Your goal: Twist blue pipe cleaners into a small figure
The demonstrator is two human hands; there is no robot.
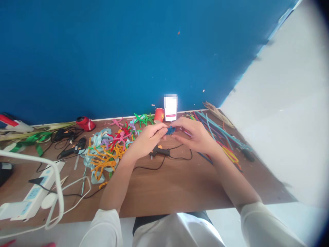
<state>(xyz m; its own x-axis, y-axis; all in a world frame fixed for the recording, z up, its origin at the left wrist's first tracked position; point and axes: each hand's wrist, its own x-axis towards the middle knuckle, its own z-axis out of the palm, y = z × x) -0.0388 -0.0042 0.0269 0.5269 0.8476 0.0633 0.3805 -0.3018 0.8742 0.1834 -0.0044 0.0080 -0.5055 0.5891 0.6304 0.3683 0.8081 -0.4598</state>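
A small dark-blue fuzzy piece [170,130], apparently twisted pipe cleaner, is held above the table between both hands. My left hand [150,137] pinches its left side with thumb and forefinger. My right hand [196,134] comes from the other side, its fingertips on the blue piece and the thumb below. Fingers partly cover the piece, so its full shape is hidden. Just beneath the hands lies a black glue gun [160,151]. Behind them stands a lit phone [170,108] against the wall, beside a red paper cup [159,115].
Orange pipe-cleaner figures [106,161] and several other coloured ones lie piled at left. Loose pipe cleaners [218,132] spread along the right. A white power strip [38,192], cables and a white bent tube [58,178] occupy the left front. The blue wall [128,61] bounds the table's back.
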